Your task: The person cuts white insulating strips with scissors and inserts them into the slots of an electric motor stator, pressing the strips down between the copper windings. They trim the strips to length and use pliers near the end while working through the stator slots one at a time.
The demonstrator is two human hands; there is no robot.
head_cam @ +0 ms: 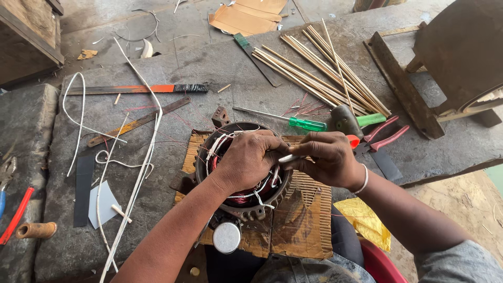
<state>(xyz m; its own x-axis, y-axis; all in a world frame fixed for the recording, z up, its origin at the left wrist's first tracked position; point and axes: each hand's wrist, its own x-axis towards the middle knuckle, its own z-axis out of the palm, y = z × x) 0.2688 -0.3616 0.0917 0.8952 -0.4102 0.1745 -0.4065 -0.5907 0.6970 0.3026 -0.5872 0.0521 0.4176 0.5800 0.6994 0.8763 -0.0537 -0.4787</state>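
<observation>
A round metal motor stator [242, 208] with red copper winding and white sleeves lies on a torn piece of cardboard [301, 220] on the grey stone bench [220, 68]. My left hand [246, 161] rests over the stator's opening, fingers curled on the winding and white sleeves. My right hand [327, 157] is just to its right, pinching a thin white sleeve or stick [289, 157] whose tip meets my left fingers. A silver bangle sits on my right wrist.
A green-handled screwdriver [306, 123], red-handled pliers [385, 135], a bundle of thin bamboo sticks [325, 68] and a hacksaw blade [141, 89] lie behind the stator. White sleeving strands [141, 167] trail at left. A small round tin [226, 237] sits at the near edge.
</observation>
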